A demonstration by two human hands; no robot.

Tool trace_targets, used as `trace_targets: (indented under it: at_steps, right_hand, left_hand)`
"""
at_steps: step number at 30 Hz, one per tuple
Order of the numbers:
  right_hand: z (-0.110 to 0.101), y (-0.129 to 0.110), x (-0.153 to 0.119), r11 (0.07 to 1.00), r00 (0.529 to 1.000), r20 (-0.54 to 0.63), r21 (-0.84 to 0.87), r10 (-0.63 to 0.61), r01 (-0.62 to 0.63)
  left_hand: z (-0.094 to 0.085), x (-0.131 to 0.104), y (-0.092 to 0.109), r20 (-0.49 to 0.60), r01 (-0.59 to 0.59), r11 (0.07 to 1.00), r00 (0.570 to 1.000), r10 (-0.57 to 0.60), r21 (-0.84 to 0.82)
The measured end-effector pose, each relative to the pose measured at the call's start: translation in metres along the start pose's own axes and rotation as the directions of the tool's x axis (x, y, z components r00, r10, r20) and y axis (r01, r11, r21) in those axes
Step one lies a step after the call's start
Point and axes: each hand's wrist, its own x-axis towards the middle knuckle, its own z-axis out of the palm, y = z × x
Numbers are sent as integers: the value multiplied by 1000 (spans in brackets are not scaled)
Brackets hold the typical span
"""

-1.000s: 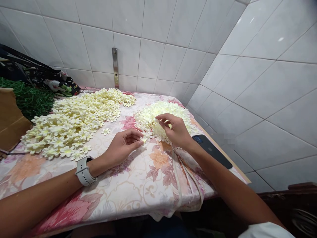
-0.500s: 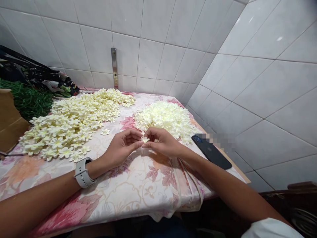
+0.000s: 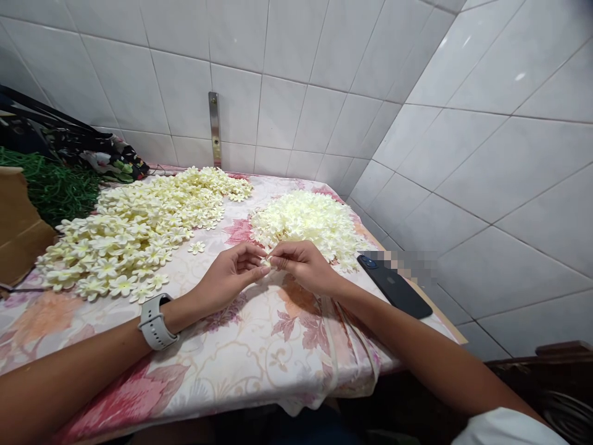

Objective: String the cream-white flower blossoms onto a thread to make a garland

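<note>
My left hand (image 3: 234,272), with a pale watch (image 3: 157,322) on its wrist, pinches a small white flower (image 3: 266,262) between thumb and fingers. My right hand (image 3: 301,264) meets it from the right, its thumb and index finger closed on the same flower and partly covering it. Behind my right hand lies a pile of white blossoms (image 3: 308,222). A larger pile of cream flowers with yellow centres (image 3: 139,232) spreads over the left of the table, and a single loose flower (image 3: 197,248) lies between that pile and my left hand.
A black phone (image 3: 398,290) lies at the table's right edge. Green stringy material (image 3: 58,185), a brown cardboard piece (image 3: 21,228) and a dark floral bag (image 3: 97,151) are at the left. The floral tablecloth (image 3: 241,364) has cords near its front edge. Tiled walls stand behind and right.
My right fingers have shifted and closed over the flower, which shows less than before. My left hand has hardly moved.
</note>
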Motion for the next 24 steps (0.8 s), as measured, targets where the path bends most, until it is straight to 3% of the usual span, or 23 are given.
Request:
trace_targets:
  at_steps: [3,7,11,19,24]
  right_hand:
    - [2,0,0,998,996,-78,-58,-44,39]
    - [4,-1,0,996,988,-142,62,66,-57]
    - [3,1,0,976,981,-125,178,145,-122]
    - [4,1,1,930,984,-44,337,172,-147]
    - [7,2,1,885,980,-59,443,189,-144]
  left_hand:
    - [-2,0,-1,-25,-6,1000,1000,7,7]
    - [-1,0,3,-29,20,998,999,-18,57]
    - [0,-1,3,18,27,997,999,-28,68]
    - [-1,1,4,-61,-27,995,998,33,98]
    - [1,2,5,-97,-32,998,995,37,52]
